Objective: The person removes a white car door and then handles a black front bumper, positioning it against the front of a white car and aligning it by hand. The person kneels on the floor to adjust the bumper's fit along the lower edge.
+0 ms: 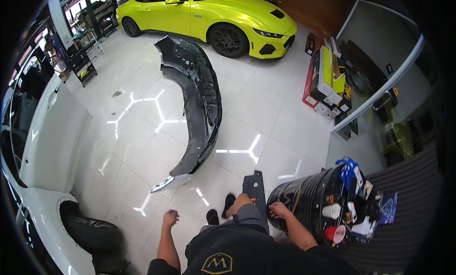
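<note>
My left hand hangs over the tiled floor with loosely curled, parted fingers and nothing visible in it. Curled fingers close my right hand beside a black drum; whether they hold anything is too small to tell. A dark flat panel stands by my right leg, near that hand. On the drum top are blue gloves, a white cup, a red cup and small items. Ahead on the floor lies a long, curved black bumper.
A yellow-green car stands at the back. A white car with a dark tyre is at left, a trolley beyond it. Stacked long boxes stand at right beside a framed glass panel.
</note>
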Demonstrator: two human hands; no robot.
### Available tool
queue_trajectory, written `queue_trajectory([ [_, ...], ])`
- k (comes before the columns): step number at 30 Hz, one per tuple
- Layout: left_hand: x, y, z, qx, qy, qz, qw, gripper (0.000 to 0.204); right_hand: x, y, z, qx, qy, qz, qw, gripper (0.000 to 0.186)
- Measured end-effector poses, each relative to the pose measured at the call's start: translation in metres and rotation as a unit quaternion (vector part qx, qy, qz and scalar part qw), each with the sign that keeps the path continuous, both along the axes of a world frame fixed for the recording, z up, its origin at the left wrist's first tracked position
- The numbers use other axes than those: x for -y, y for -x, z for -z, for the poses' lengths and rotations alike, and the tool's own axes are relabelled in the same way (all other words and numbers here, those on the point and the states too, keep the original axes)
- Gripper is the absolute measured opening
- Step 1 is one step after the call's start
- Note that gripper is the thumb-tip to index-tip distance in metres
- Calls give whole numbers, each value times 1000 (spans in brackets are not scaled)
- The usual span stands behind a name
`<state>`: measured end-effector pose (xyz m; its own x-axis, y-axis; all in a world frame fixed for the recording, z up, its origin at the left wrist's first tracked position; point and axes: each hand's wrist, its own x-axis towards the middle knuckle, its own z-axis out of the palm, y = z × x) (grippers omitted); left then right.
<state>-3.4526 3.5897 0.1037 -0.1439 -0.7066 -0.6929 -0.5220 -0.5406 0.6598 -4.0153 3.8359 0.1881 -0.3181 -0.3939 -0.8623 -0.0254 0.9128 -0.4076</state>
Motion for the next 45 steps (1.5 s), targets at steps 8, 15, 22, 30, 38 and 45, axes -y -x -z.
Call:
queue_trajectory([
  [8,253,283,-39,-1,127,-62,990,32,201,228,9,12,-19,49,999,33],
  [15,326,470,-48,114,125,60,984,47,584,365,-29,-279,202,-352,870,38],
  [22,449,542,-52,167,86,-97,977,60,917,286,-132,-163,371,-510,759,34],
  [30,586,592,-44,207,-30,-242,947,76,1085,292,-114,-138,278,-704,639,34],
  [38,631,627,-52,254,-84,-407,873,76,1233,307,-22,-132,206,-824,511,37],
  [45,660,644,-101,348,-109,-513,777,52,1382,272,24,-15,284,-756,590,32],
])
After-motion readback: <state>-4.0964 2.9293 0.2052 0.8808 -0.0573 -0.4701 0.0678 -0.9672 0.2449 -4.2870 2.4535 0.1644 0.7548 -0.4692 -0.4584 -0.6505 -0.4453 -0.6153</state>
